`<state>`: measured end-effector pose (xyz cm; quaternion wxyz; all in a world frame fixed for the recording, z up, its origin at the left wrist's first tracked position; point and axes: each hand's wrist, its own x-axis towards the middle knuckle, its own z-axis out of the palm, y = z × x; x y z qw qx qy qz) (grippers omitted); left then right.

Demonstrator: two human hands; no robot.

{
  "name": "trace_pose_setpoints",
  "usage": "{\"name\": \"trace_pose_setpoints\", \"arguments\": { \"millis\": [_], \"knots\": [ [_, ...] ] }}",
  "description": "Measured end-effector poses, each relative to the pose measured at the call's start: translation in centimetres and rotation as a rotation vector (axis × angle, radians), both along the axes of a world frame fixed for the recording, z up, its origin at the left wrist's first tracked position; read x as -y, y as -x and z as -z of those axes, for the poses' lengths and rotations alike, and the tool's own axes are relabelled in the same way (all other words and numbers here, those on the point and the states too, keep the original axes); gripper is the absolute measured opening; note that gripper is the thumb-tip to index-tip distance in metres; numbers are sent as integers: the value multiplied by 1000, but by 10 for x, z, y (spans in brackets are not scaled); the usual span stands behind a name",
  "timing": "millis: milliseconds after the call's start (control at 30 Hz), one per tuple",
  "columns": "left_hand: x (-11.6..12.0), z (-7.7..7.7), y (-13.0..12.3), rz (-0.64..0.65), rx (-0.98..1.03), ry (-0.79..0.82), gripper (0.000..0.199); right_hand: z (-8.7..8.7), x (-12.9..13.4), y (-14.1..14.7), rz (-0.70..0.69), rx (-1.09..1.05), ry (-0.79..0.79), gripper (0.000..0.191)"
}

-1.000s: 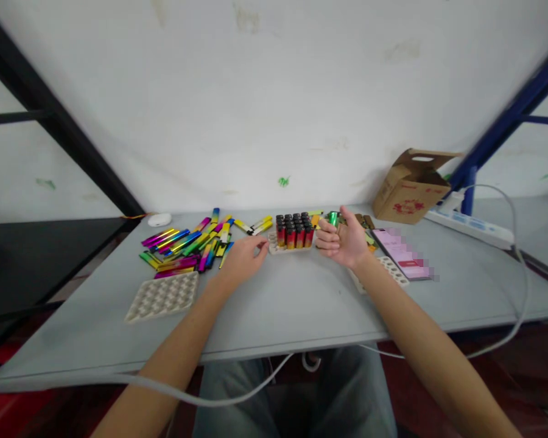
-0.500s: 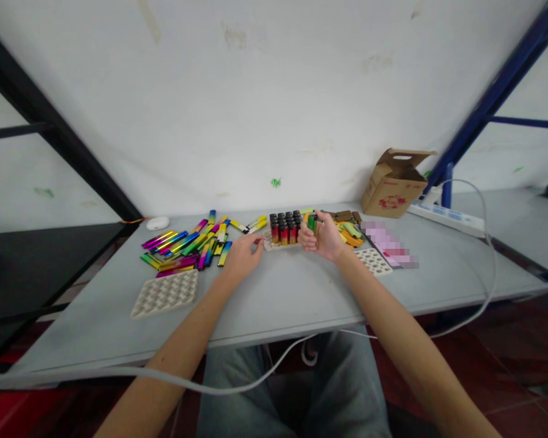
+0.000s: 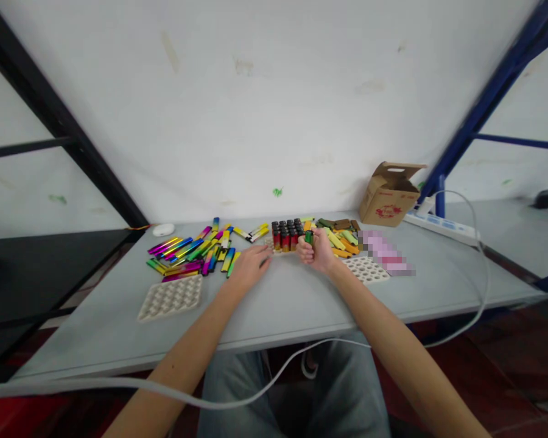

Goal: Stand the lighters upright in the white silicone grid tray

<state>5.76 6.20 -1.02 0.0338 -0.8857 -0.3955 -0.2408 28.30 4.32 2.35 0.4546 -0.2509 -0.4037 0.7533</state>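
Here, near the middle of the frame, my right hand [image 3: 320, 250] is closed around a small green cylinder [image 3: 309, 236], holding it upright with the thumb near its top. It sits just beside the right end of a block of red, black-topped cylinders [image 3: 287, 237] standing in a pale tray [image 3: 279, 252]. My left hand [image 3: 249, 267] rests at the tray's left end, fingers bent and close together; I cannot tell whether they pinch anything. Left of centre, shiny multicoloured pieces [image 3: 200, 250] lie heaped on the grey surface [image 3: 274, 310], with a white dimpled tray [image 3: 171, 298] below them, towards the lower left. Right of centre, yellow, orange and brown pieces [image 3: 344, 240] lie behind a white holed tray [image 3: 366, 270], next to a pixelated pink rectangle [image 3: 386, 252]. Farther right, an open cardboard box [image 3: 387, 198] stands beside a white power strip [image 3: 445, 228].
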Motion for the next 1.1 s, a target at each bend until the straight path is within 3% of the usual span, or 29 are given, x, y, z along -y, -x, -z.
{"name": "trace_pose_setpoints", "arguments": {
  "millis": [467,900,1000,1100],
  "knots": [
    [0,-4,-5,-90,21,41,26,-2,0,3,197,39,-11,49],
    [-1,-5,-4,-91,15,29,24,0,1,6,130,115,-71,48],
    [-1,-5,-4,-85,27,42,23,4,0,6,143,163,-144,49],
    [-2,-4,-3,-88,48,52,22,8,1,5,260,263,-349,52]
  ]
}}
